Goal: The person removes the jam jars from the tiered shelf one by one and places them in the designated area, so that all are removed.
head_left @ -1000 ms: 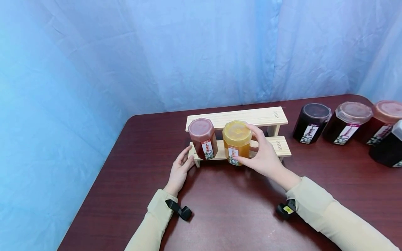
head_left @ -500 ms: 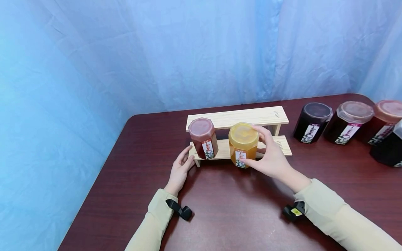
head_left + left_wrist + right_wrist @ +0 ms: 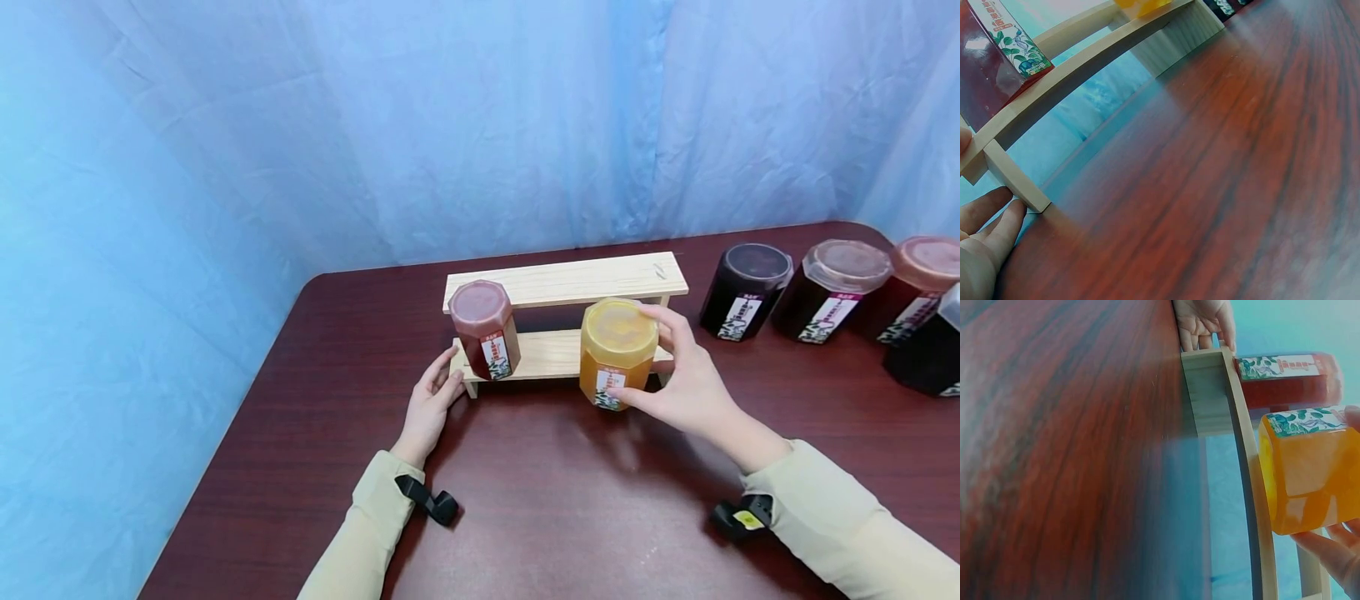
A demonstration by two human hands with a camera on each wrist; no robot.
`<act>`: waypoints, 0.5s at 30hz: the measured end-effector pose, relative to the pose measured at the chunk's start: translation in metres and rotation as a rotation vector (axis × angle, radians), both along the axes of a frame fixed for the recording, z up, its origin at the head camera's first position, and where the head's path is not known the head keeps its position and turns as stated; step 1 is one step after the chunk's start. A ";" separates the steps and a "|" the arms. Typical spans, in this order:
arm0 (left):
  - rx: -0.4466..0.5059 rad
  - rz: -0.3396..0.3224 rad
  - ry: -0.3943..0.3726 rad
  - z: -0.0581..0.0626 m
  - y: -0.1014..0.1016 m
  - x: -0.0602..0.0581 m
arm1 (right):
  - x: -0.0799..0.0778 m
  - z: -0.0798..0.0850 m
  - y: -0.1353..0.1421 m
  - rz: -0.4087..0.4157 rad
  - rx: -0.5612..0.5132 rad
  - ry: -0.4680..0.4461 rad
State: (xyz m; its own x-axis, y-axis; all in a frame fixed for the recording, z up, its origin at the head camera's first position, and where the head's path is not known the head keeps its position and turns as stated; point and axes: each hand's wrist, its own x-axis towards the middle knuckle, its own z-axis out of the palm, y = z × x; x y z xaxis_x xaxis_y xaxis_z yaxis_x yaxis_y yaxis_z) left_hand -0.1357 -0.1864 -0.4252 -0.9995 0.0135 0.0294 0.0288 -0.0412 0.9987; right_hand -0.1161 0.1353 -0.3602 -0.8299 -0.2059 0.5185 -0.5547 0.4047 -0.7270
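My right hand point(image 3: 693, 387) grips a jar of yellow-orange jam point(image 3: 622, 346), thumb on its label and fingers round the far side. The jar overlaps the right part of the lower board on a two-step wooden rack point(image 3: 547, 354); in the right wrist view its base is right at the board's edge. My left hand point(image 3: 429, 412) rests against the rack's left end with fairly straight fingers. In the left wrist view, the fingers point(image 3: 1007, 225) lie by the rack's leg point(image 3: 1016, 178). A jar of red jam point(image 3: 480, 329) stands on the lower board near that hand.
At the right of the dark red table point(image 3: 525, 500) stand several more jars: a dark jar point(image 3: 746, 292), another dark jar with a clear lid point(image 3: 832, 292), a red jar point(image 3: 918, 292) and a partly cropped dark jar point(image 3: 926, 358). A blue curtain point(image 3: 480, 125) hangs behind.
My right hand has carried the yellow jar rightward along the lower board and a little toward me. The left hand, the rack and the red jar have stayed in place.
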 end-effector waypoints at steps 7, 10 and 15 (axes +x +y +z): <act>-0.005 -0.006 -0.001 -0.001 0.000 -0.001 | 0.002 0.000 0.012 -0.006 -0.003 0.000; -0.005 -0.006 0.004 -0.001 -0.001 -0.001 | 0.003 -0.001 0.017 -0.015 -0.006 0.002; -0.002 -0.009 0.007 0.000 -0.001 -0.001 | 0.006 -0.001 0.026 -0.026 -0.026 0.029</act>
